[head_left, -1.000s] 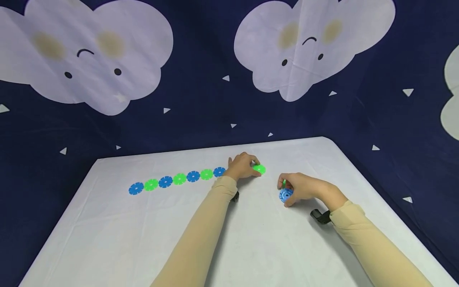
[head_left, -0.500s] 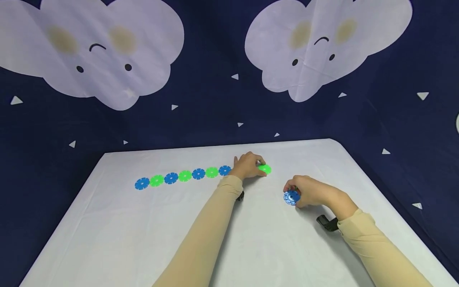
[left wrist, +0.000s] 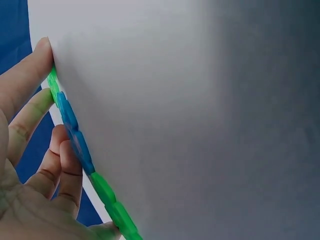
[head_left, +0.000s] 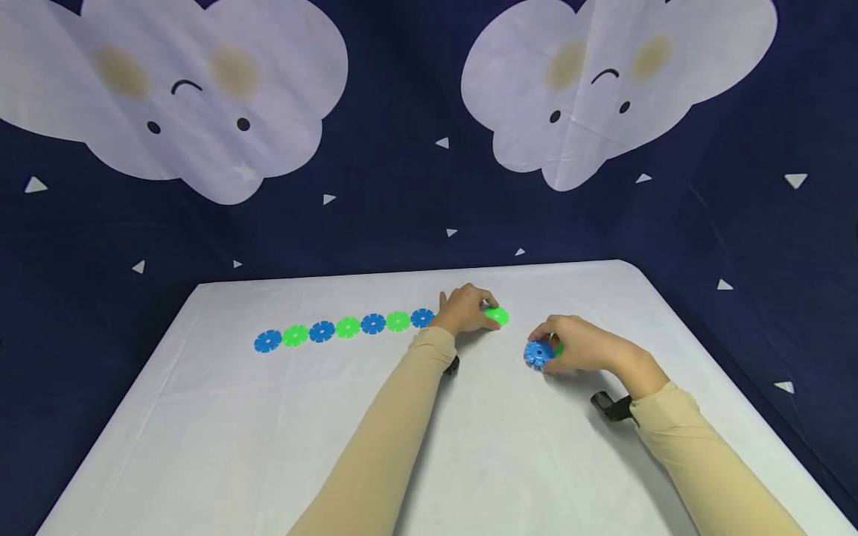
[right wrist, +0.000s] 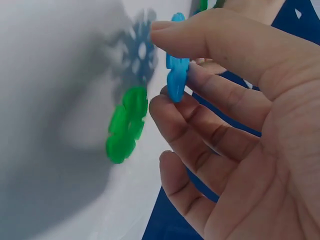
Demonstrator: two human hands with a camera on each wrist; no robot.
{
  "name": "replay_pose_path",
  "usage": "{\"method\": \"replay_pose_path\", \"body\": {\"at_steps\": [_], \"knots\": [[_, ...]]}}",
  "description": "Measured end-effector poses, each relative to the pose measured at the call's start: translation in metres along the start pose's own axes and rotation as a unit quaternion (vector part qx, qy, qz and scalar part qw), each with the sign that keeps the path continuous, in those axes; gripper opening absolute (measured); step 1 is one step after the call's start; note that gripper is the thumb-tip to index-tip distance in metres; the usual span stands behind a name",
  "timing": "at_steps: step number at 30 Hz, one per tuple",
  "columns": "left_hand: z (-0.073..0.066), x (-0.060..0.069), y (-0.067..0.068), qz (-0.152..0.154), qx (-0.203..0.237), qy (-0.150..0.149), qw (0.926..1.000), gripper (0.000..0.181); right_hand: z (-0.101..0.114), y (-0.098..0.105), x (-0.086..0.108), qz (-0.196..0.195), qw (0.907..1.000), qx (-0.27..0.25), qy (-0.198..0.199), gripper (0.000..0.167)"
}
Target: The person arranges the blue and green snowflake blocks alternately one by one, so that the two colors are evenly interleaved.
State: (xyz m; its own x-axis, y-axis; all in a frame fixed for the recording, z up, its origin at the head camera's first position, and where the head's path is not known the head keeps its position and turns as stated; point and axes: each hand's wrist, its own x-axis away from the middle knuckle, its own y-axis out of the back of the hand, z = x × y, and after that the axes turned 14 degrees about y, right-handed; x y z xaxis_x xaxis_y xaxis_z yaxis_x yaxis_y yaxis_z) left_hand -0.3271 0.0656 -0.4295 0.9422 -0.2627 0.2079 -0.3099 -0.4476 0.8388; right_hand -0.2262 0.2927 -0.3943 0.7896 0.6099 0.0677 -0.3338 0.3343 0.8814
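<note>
A row of joined plastic snowflake building discs, alternating blue and green, lies across the far part of the table. My left hand (head_left: 465, 309) is at the row's right end, thumb and a fingertip pinching the edges of the last green disc (head_left: 498, 317). Other fingers touch a blue disc (left wrist: 75, 132) behind it, which the hand hides in the head view. To the right, my right hand (head_left: 579, 344) pinches a blue disc (head_left: 538, 354) between thumb and fingers, a little above the table. Below that hand, a loose green disc (right wrist: 127, 125) lies on the cloth.
A white cloth covers the table (head_left: 221, 439). Behind it hangs a dark blue curtain (head_left: 389, 231) with clouds and small white triangles. A black wrist mount (head_left: 611, 407) sticks out beneath the right forearm.
My right hand has shifted the blue disc slightly away and left, showing more of the green disc beside it. The left hand keeps its place on the row. The head view has turned slightly.
</note>
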Motion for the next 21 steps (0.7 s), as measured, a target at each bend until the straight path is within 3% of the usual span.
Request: {"method": "replay_pose_path", "body": {"at_steps": [12, 16, 21], "knots": [[-0.004, -0.006, 0.0, -0.012, -0.025, -0.011, 0.9996, 0.047, -0.023, 0.017, -0.018, -0.014, 0.9992, -0.01, -0.035, 0.054], [-0.005, -0.01, -0.001, -0.009, -0.022, -0.006, 0.9997, 0.05, -0.031, 0.017, -0.024, -0.012, 0.9991, -0.014, -0.039, 0.054], [-0.006, -0.011, -0.002, -0.005, -0.01, -0.022, 0.9997, 0.054, -0.036, 0.018, -0.031, -0.01, 0.9987, -0.023, -0.044, 0.053]]}}
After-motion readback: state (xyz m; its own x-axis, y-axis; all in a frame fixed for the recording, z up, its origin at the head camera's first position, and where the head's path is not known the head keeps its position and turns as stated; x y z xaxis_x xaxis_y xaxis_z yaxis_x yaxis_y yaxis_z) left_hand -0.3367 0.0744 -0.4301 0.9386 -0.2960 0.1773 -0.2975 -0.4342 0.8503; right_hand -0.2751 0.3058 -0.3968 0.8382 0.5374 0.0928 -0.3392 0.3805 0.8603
